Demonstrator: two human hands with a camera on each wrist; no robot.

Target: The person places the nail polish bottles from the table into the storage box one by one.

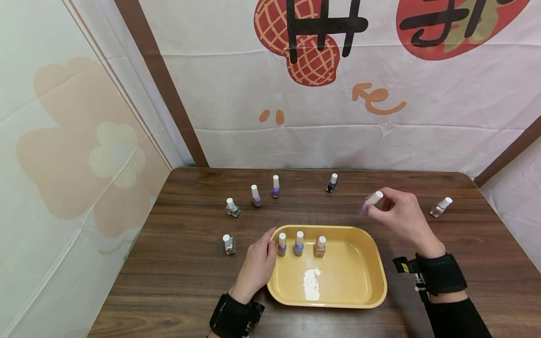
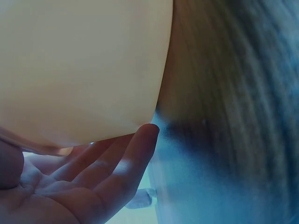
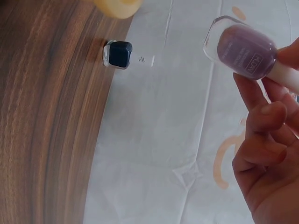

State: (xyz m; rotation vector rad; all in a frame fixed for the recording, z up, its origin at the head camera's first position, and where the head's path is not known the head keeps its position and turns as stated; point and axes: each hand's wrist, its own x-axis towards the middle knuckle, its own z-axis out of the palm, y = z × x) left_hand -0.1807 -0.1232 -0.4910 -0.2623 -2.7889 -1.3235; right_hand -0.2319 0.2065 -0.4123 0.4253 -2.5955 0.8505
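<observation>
Two grips hold: left grip (image 1: pixel 255 264) the yellow tray (image 1: pixel 347 277), right grip (image 1: pixel 400 216) a tilted purple bottle (image 3: pixel 245 51), best righted before lowering inside the tray's far edge.

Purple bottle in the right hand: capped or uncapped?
Capped: head and right wrist views show the white cap on the purple bottle in the right hand.

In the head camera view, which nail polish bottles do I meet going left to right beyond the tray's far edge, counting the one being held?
Silvery bottle, dusky purple bottle, brighter purple bottle, dark blue bottle, mauve bottle pinched in the right hand, pale bottle.
</observation>
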